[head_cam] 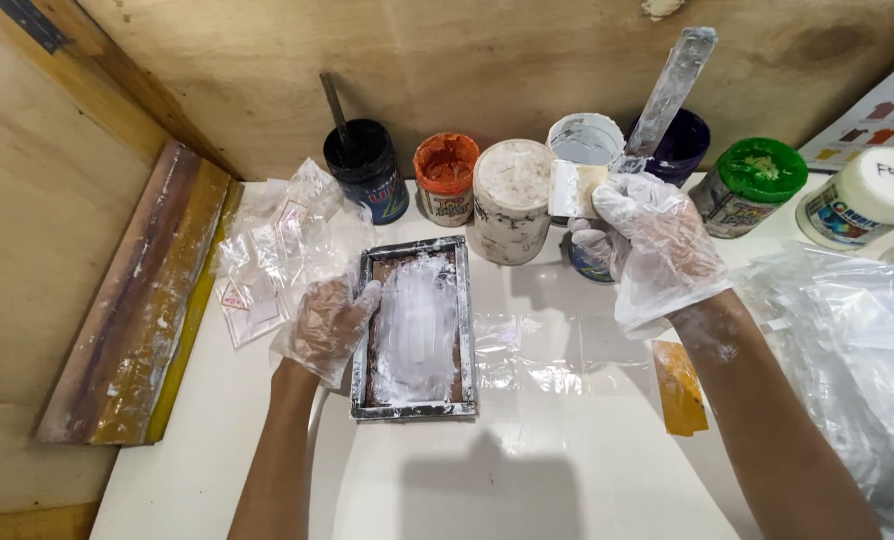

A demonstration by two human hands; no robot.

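My left hand (327, 322), in a thin clear plastic glove, holds the left edge of a small metal-framed screen (414, 330) that lies flat on the white table and is smeared with white paint. My right hand (655, 245), also gloved, is raised over the jars and grips a long paint-covered spatula (667, 95); a white wad of paint clings to its lower end (573, 188). Right beside that end stands a white, paint-crusted jar (512, 200) with an open white tub (585, 138) behind it.
A row of paint jars lines the back: black with a stick (367, 168), orange (446, 175), dark purple (685, 140), green-lidded (752, 185), white-lidded (862, 205). Clear plastic bags lie at left (272, 250) and right (857, 330). A wooden squeegee (137, 300) leans at left. An orange scraper (680, 388) lies nearby.
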